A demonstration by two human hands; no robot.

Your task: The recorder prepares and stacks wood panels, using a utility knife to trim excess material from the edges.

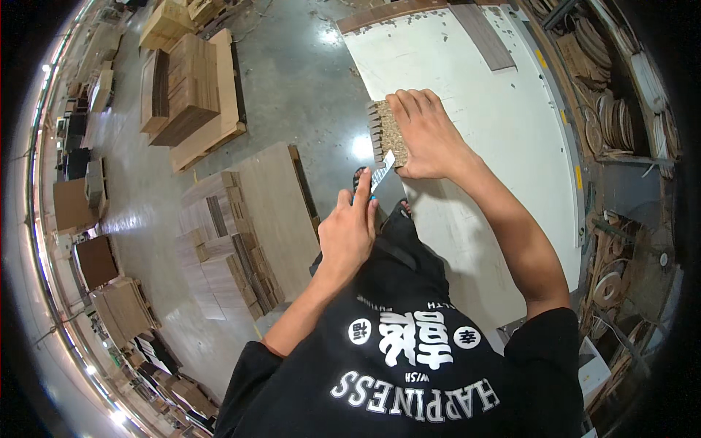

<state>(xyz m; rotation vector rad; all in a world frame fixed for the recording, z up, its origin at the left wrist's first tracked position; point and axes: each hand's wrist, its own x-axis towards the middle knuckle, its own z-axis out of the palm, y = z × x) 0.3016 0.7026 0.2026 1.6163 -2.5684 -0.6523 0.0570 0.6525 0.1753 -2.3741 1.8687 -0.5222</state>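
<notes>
My left hand [347, 232] is closed around a utility knife, its index finger stretched along it. The long silver blade [382, 169] points up and right, its tip over the near end of a stack of chipboard pieces [392, 131]. My right hand [429, 135] grips that stack from the right, fingers over its far end and thumb at its near side. Speckled raw chipboard faces up, and thin dark strips [376, 130] stick out along the stack's left side. Most of the knife's handle is hidden in my left hand.
The stack is at the left edge of a long white worktable [467, 95] bearing a grey-brown plank [483, 36]. Shelves with rolls of edging [613, 120] stand right. On the floor at left are piled wood panels [226, 248] and a pallet of boards [191, 87].
</notes>
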